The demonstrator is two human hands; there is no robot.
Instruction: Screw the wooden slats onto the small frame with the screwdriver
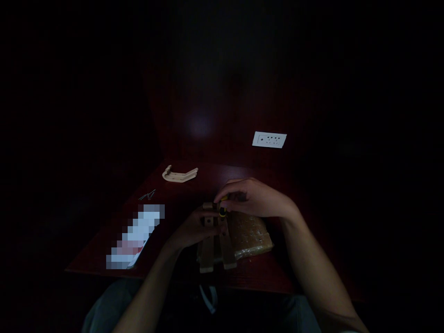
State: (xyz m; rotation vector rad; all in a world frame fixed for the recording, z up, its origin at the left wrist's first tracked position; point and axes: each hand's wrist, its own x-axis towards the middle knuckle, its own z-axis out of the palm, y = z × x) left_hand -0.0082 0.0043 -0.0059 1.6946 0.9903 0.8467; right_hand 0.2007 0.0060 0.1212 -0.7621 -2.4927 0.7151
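Two wooden strips, the left one (207,252) and the right one (227,252), lie side by side over the left part of a brown block in clear wrap (251,233). My left hand (194,229) reaches across the strips, its fingers closed around the right strip near its upper part. My right hand (243,196) pinches a small yellow and black tool (222,211) above the upper end of the right strip. The tool's tip is hidden. Dim light blurs the finger contact.
A pale curved wooden piece (180,176) lies at the back left of the dark red table (90,259). Several thin metal pieces (148,195) and a bright, pixelated flat object (137,236) lie at the left. A white socket plate (269,139) is on the back wall.
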